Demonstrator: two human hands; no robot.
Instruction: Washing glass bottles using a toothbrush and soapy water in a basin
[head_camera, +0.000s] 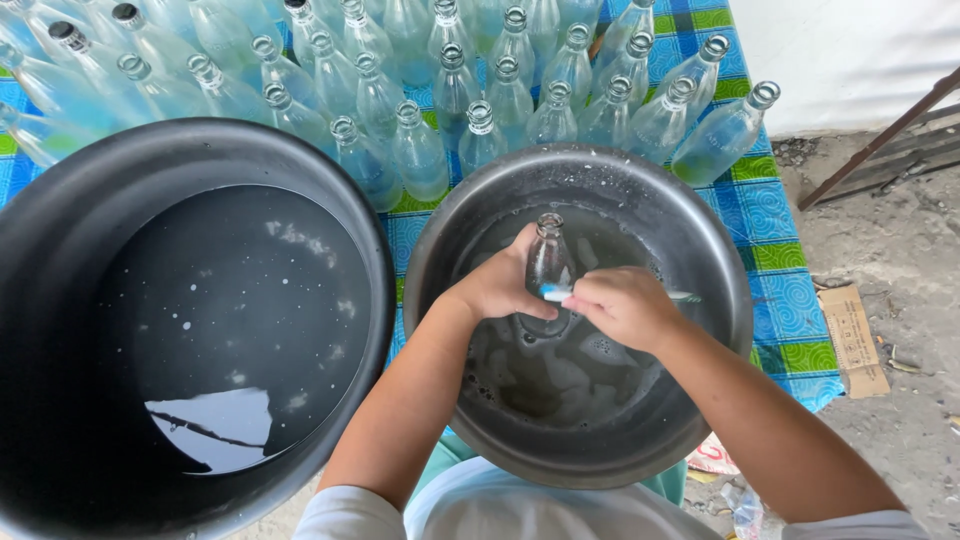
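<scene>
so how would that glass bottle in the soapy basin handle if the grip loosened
The glass bottle is wet and stands over sudsy water, so it would likely be slippery in the left hand. Clear glass over a metal basin could probably chip or crack if dropped. Being round, it might roll once on its side.

Blue-and-green patterned table cloth (775, 225) carrying clear glass bottles (480, 135) at twelve o'clock, black tub (60, 210) at nine, metal basin (700, 260) at centre.
</scene>
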